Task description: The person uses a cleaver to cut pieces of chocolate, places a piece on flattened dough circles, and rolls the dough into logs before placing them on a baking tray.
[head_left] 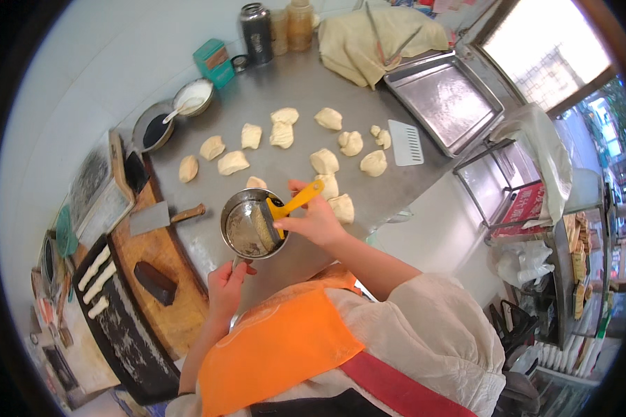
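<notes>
My left hand (226, 285) is closed on the handle of a small metal pot (226, 212). In my right hand (314, 221) is a yellow-handled brush (302, 197); its dark, wide head is inside the pot. A thin, brownish, grainy layer (243, 229) covers the pot's bottom. Beyond the pot, several pale dough pieces (233, 162) lie spread over the steel table (209, 184). One dough piece (256, 182) is partly hidden behind the pot's rim, and another (341, 208) lies beside my right hand.
Left, a cleaver (153, 218) and a dark block (155, 283) rest on a wooden board (135, 254), beside a black tray (129, 340) with dough strips. Bowls (195, 97) and jars (257, 35) stand at the back. A slotted white scraper (405, 144) lies near a metal tray (445, 101).
</notes>
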The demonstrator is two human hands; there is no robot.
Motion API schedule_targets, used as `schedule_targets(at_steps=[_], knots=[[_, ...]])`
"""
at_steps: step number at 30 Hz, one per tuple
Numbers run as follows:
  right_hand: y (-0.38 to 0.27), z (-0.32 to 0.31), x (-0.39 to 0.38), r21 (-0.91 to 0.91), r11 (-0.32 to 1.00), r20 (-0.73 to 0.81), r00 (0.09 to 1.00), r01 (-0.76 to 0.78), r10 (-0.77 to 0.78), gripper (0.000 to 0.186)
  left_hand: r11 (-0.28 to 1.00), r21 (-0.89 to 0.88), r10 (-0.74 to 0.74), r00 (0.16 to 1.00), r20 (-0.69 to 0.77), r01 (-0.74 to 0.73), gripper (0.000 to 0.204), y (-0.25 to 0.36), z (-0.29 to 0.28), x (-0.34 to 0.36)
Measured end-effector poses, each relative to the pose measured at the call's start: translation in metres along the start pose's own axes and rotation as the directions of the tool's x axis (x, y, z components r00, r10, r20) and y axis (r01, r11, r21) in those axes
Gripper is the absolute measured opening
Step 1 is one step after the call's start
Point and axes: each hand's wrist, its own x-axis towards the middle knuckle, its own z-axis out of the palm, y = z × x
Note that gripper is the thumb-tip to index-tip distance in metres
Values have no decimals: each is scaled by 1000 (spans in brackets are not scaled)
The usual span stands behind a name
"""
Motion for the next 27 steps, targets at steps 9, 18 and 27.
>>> schedule_targets(at_steps=[9,18,27], knots=[[25,-140,11,724,674,-191,897,-145,399,36,950,-232,238,965,114,-207,54,23,22,33],[125,-348,61,415,910,-660,694,18,287,47,802,586,189,980,-64,-116,62,-15,9,90],[54,-6,68,-426,899,47,995,97,-86,85,997,-63,21,959,-281,-41,42,-44,22,61]])
